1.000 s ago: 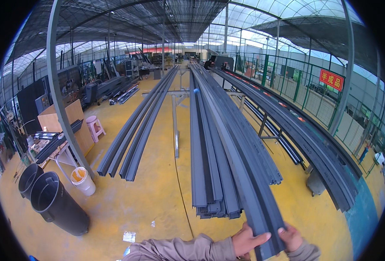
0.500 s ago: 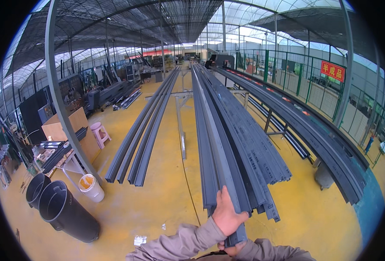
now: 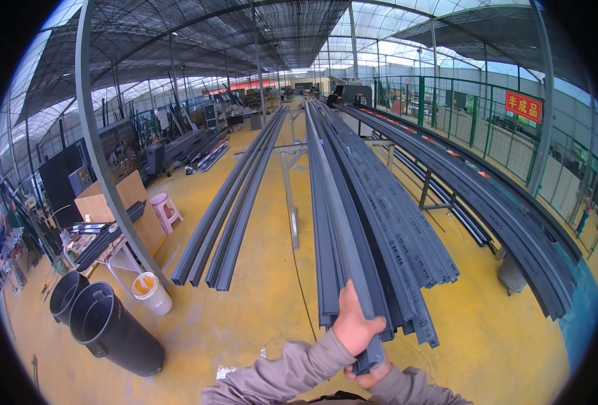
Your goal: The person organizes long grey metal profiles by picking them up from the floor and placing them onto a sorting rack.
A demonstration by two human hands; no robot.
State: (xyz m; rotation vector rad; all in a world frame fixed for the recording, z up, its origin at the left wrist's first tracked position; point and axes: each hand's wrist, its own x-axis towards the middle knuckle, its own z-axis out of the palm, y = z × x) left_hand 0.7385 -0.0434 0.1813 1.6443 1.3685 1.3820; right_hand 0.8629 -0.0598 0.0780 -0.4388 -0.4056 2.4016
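Note:
A long grey metal profile (image 3: 343, 226) stretches away from me on top of a bundle of similar profiles. My left hand (image 3: 356, 322) is closed around it a short way from its near end, thumb lying along the upper side. Lower down, my right hand (image 3: 373, 373) grips the same profile at its end from below and the right; part of this hand is hidden by the profile. The bundle of dark profiles (image 3: 407, 260) lies directly beneath and to the right, its near ends uneven.
Several separate profiles (image 3: 235, 223) lie to the left on the metal stand (image 3: 291, 202). Farther right is a rack of long profiles (image 3: 488, 202). Black bins (image 3: 113, 331), a white bucket (image 3: 152, 293), a pink stool (image 3: 166, 210) and a grey post (image 3: 103, 148) stand on the left.
The view has shifted a little, so the scene sits slightly farther right. My right hand shows more at the profile's near end. My left hand keeps its grip.

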